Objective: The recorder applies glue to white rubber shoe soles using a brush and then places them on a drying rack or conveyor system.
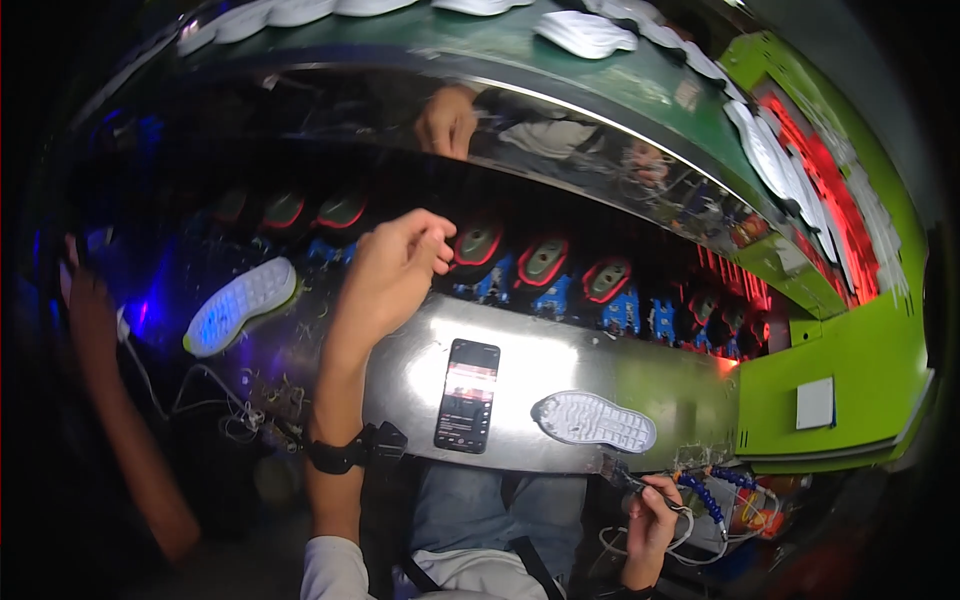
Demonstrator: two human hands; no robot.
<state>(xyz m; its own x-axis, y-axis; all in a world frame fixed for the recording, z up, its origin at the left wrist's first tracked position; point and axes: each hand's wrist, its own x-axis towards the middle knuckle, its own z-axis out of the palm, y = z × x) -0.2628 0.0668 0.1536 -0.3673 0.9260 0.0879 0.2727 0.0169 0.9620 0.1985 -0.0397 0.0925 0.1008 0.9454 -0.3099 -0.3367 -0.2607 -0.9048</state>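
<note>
My left hand (395,262) reaches over the metal bench, fingers curled together beside a dark oval pad with a red rim (478,242). Whether anything sits in those fingers is hidden. Low on the right, my right hand (650,518) is closed around a thin tool that looks like a brush (618,474), its dark end at the bench's front edge. Just above that end lies a white shoe sole (597,421), tread pattern up. A phone (467,396) with a lit screen rests left of the sole. Another white sole (242,306), lit blue, lies at the left.
Several red-rimmed pads on blue holders (543,262) line the back of the bench. Above runs a green belt (450,40) carrying white soles. A green machine housing (850,385) stands right. Cables and blue hoses (705,495) hang lower right. Another person's arm (125,430) is at left.
</note>
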